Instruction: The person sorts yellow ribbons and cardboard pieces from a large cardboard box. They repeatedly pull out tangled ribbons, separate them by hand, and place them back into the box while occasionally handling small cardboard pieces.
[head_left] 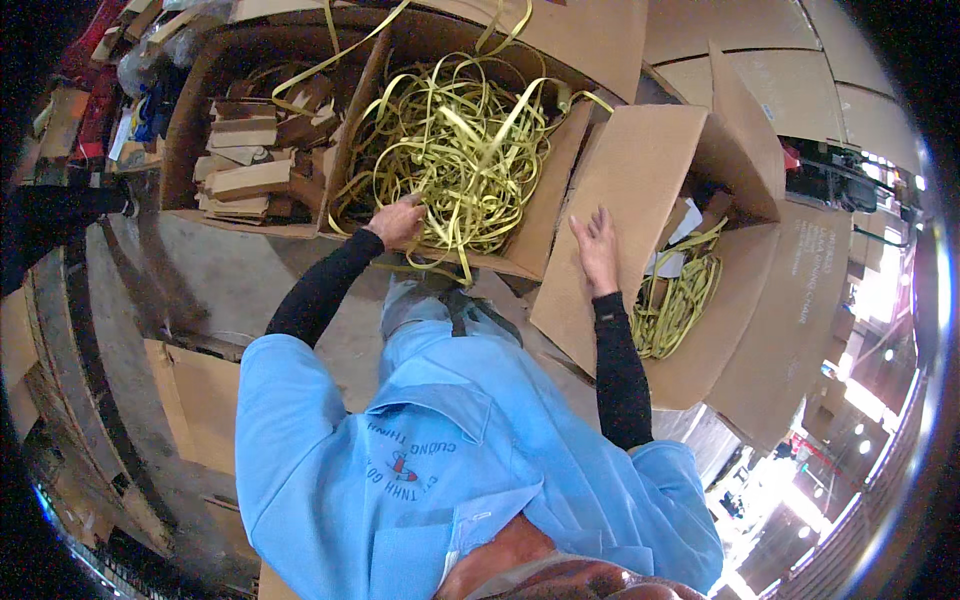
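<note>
A tangled heap of yellow strapping (450, 150) fills a large cardboard box (545, 200) in front of me. My left hand (397, 222) is at that box's near rim, fingers curled in beside the strap loops; what they grip is partly hidden. To the right, my right hand (597, 252) has its fingers stretched out over the raised flap (625, 165) of a second cardboard box (735, 310), holding nothing. Inside this second box, a bundle of yellow-green strapping (678, 310) lies with white paper pieces (665, 263).
Left of the strapping, a cardboard divider (352, 130) borders a compartment with stacked cardboard scraps (250, 180). A loose cardboard sheet (195, 400) stands on the grey floor (330, 300) at lower left. Large cartons (770, 85) rise at the back right.
</note>
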